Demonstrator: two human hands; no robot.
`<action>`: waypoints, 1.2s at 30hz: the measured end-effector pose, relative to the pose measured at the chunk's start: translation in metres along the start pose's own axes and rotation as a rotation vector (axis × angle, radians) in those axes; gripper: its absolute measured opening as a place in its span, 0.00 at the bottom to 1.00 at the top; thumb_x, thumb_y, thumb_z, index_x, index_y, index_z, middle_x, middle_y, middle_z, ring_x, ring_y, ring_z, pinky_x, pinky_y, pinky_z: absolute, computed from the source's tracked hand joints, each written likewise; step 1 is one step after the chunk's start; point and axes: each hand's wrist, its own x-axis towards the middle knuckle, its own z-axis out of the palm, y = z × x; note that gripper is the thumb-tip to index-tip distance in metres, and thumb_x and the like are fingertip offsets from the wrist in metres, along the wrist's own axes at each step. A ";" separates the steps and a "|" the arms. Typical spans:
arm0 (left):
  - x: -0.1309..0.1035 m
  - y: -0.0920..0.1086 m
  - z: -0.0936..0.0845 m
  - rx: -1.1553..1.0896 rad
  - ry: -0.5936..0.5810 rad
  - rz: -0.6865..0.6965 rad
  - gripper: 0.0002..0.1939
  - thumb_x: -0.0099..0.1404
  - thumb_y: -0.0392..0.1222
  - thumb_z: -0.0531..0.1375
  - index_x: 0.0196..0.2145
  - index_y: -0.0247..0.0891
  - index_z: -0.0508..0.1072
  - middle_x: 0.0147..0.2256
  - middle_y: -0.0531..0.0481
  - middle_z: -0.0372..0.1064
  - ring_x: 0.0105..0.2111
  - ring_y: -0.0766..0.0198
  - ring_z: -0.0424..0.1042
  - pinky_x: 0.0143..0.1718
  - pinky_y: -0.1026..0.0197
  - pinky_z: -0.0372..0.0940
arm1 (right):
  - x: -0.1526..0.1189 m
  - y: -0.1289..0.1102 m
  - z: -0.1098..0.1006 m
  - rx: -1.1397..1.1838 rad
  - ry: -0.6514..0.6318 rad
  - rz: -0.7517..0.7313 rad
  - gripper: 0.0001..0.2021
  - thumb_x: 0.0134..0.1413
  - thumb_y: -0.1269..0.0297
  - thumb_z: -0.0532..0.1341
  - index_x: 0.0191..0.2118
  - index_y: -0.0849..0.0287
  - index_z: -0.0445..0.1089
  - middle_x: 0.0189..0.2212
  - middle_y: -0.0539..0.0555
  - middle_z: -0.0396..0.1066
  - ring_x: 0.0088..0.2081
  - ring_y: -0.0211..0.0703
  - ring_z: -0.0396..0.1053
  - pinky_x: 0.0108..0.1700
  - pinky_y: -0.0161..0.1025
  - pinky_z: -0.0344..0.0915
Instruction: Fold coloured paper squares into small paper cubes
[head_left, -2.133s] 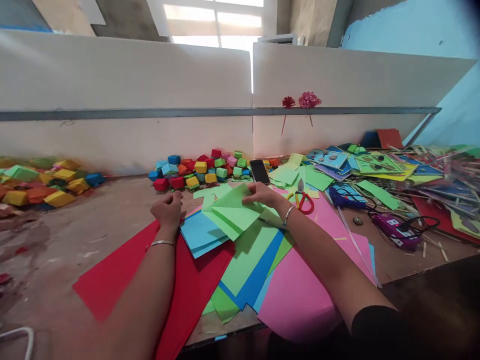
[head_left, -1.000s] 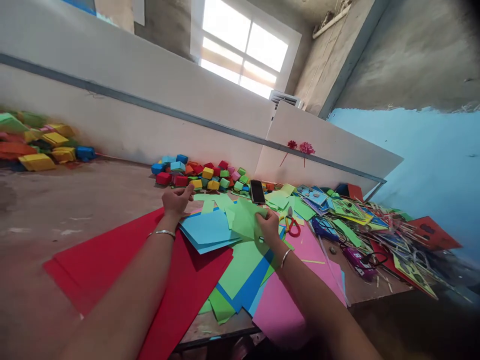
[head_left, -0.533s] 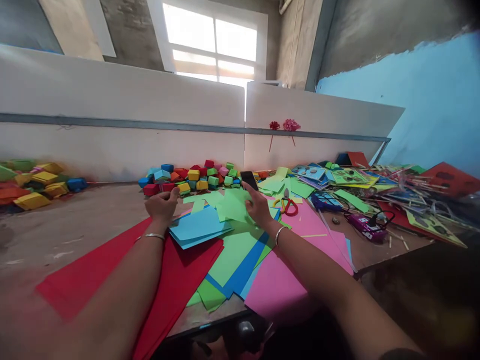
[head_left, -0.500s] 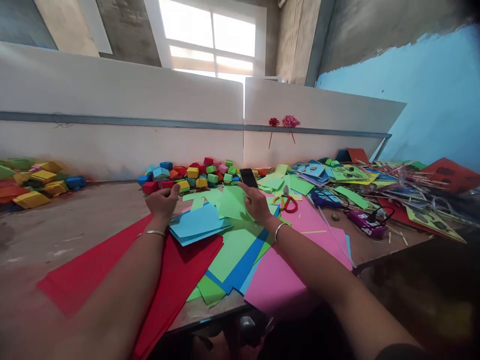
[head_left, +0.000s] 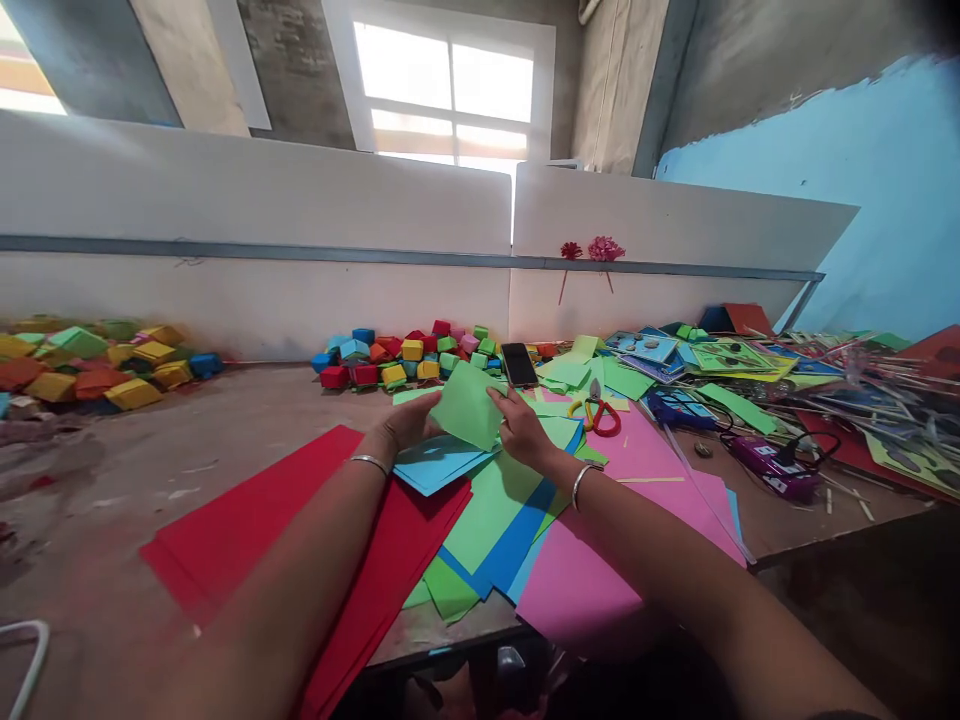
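A light green sheet of paper [head_left: 468, 408] is raised and tilted above the table. My right hand [head_left: 523, 428] pinches its right edge between thumb and fingers. At its left edge is my left hand [head_left: 409, 424], closed on the sheet, with some fingertips hidden behind it. Just below lie folded light blue sheets [head_left: 439, 466]. Long red sheets [head_left: 390, 550] spread under my left forearm. More green paper [head_left: 484, 495] lies over blue sheets beneath my right hand, with a large pink sheet [head_left: 577, 580] to the right.
Red-and-yellow-handled scissors [head_left: 600, 412] lie on the pink sheet, behind it a black phone [head_left: 518, 365]. Small coloured paper boxes [head_left: 412, 350] are heaped at the back, another heap [head_left: 135, 365] at far left. A purple power strip [head_left: 772, 467] and piled sticks and cards occupy the right.
My right hand has lifted the green sheet off the pile. My left hand has moved right, from a closed fist over the table to the sheet's left edge. The view has shifted slightly left.
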 end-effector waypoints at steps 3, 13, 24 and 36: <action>0.006 -0.006 0.001 0.005 0.022 -0.063 0.22 0.48 0.36 0.71 0.43 0.34 0.77 0.35 0.43 0.80 0.32 0.55 0.79 0.35 0.57 0.73 | -0.003 0.003 0.001 -0.012 -0.114 0.022 0.37 0.45 0.85 0.52 0.65 0.65 0.62 0.60 0.65 0.66 0.61 0.50 0.63 0.62 0.47 0.65; 0.005 -0.014 -0.002 0.019 0.037 -0.157 0.23 0.48 0.31 0.71 0.44 0.34 0.76 0.35 0.44 0.80 0.32 0.56 0.79 0.38 0.56 0.74 | 0.002 -0.003 -0.016 -0.359 -0.079 -0.220 0.21 0.50 0.80 0.64 0.47 0.50 0.78 0.69 0.57 0.53 0.70 0.56 0.49 0.65 0.59 0.50; -0.001 -0.015 0.006 0.063 -0.131 -0.163 0.25 0.42 0.31 0.68 0.42 0.37 0.79 0.36 0.44 0.81 0.41 0.51 0.78 0.44 0.55 0.72 | 0.002 -0.001 -0.007 -0.223 -0.039 -0.041 0.08 0.56 0.66 0.66 0.26 0.60 0.74 0.46 0.59 0.76 0.48 0.48 0.71 0.48 0.44 0.63; -0.003 0.004 0.027 0.172 -0.029 -0.123 0.07 0.56 0.32 0.60 0.27 0.34 0.80 0.20 0.52 0.73 0.28 0.63 0.75 0.30 0.70 0.69 | 0.005 -0.011 -0.015 -0.193 -0.047 0.254 0.13 0.60 0.61 0.64 0.26 0.59 0.68 0.30 0.52 0.66 0.35 0.40 0.64 0.34 0.36 0.53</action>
